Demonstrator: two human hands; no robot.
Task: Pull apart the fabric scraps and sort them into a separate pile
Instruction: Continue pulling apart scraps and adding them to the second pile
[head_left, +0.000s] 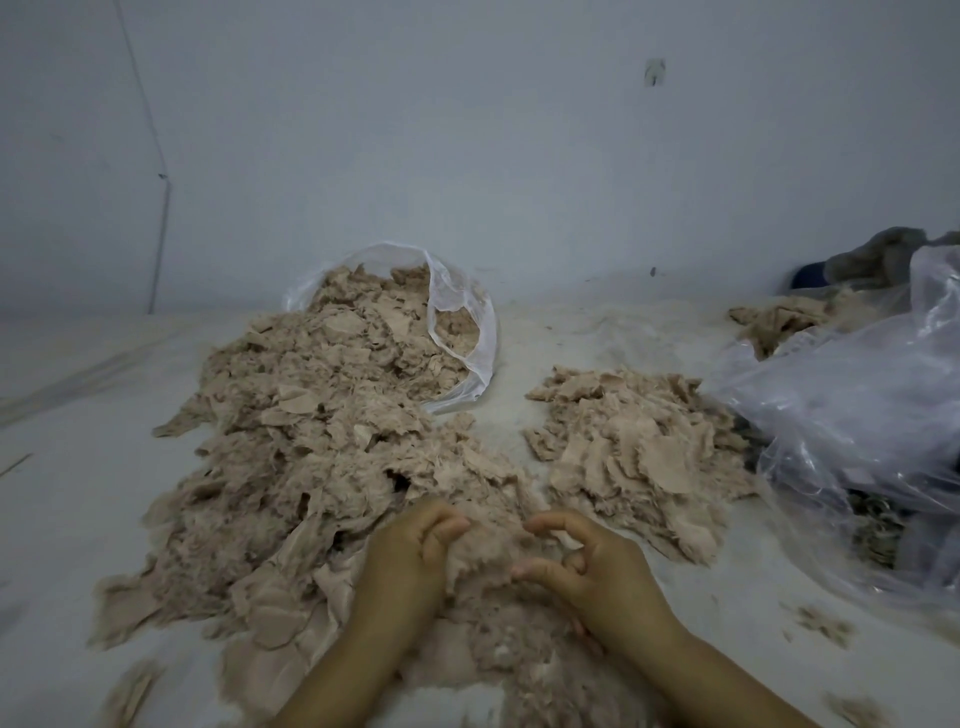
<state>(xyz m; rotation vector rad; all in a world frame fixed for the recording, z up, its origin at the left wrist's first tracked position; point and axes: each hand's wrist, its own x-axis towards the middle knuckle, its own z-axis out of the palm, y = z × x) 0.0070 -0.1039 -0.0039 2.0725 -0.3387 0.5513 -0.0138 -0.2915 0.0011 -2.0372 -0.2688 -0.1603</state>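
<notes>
Down at the near edge of the big heap of beige fabric scraps (311, 441), the left hand (410, 556) and right hand (587, 566) both pinch one fuzzy clump (488, 551) with curled fingers. Just right of them lies the smaller sorted pile (628, 452), beside a clear plastic bag (841, 405).

Dim, bluish, even light; soft shadows, blurred corners, wide-angle bending at edges.

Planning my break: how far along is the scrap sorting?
Done: a small separate pile of beige fabric scraps. In hand: left hand and right hand grip a fuzzy beige clump. Left: the large beige heap spilling from the clear plastic bag. Mostly undone.
</notes>
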